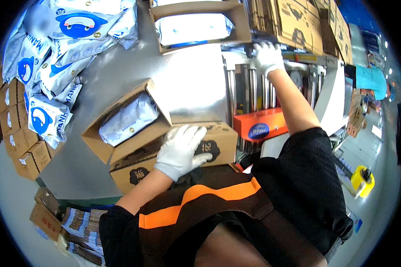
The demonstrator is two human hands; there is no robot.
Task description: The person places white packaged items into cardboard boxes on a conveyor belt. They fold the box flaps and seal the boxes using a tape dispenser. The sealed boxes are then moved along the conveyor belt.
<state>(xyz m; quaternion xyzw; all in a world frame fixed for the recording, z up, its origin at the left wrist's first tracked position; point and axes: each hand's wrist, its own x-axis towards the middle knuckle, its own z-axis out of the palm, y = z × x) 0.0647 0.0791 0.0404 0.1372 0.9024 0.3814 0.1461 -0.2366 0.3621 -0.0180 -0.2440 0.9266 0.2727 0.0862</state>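
Note:
My left hand (180, 151), in a white glove, rests flat with its fingers stretched across a brown carton (173, 162) with dark printed patches, close to my body. Just beyond it, a tilted open carton (96, 133) holds a white and blue soft pack (130, 119). My right hand (267, 58), gloved too, reaches far over the rollers (267, 89) with its fingers extended, a little blurred. It is nearest to the lower edge of a row of flat cartons (298, 22); whether it touches them I cannot tell. At the far middle, another open carton (153, 27) contains a similar pack (194, 29).
A heap of white and blue packs (80, 26) lies on the metal table (75, 164) at the far left, with filled cartons (20, 133) beside it. An orange-red block (259, 123) sits across the rollers. Bundled flat cardboard (82, 227) is at lower left. Another person (370, 82) stands at right.

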